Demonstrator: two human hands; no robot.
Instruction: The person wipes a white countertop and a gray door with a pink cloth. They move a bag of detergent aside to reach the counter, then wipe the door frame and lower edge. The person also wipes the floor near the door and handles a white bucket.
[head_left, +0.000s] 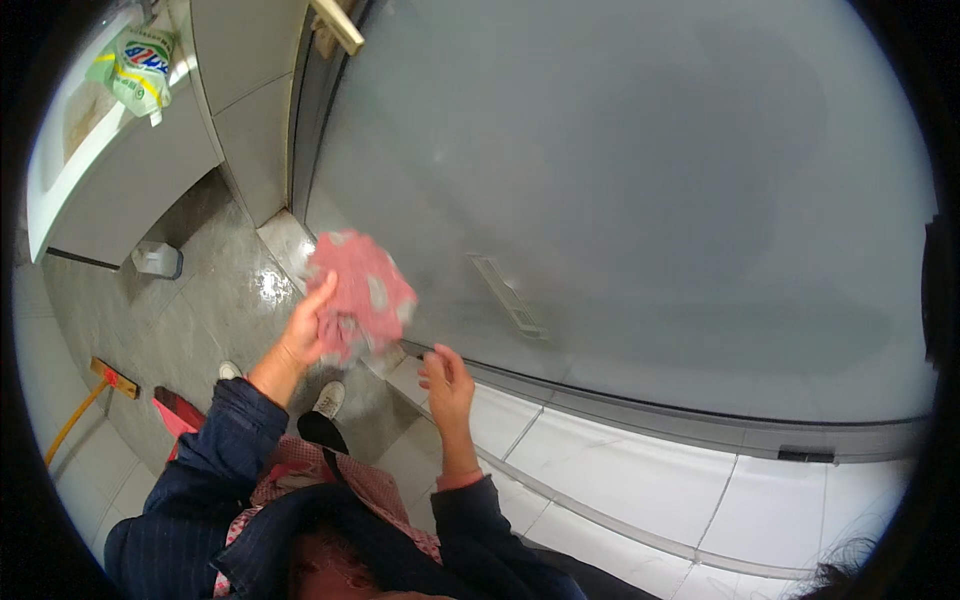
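A pink cloth (364, 274) with pale spots is gripped in my left hand (304, 330), the thumb lying over its near edge. It is slightly blurred and hangs in front of the lower left corner of a large frosted glass panel (600, 187). My right hand (450, 382) holds nothing visible; its fingers are loosely bent and somewhat apart. That hand is close to the panel's dark lower frame (600, 397), but whether it touches the frame I cannot tell.
At upper left, a detergent pouch (142, 71) rests on a white washbasin (64, 199). A plastic jug (156, 259) stands on the wet tiled floor (217, 315). A long-handled brush (114, 376) and pink dustpan (178, 412) lie left. White tiles (622, 487) run below the panel.
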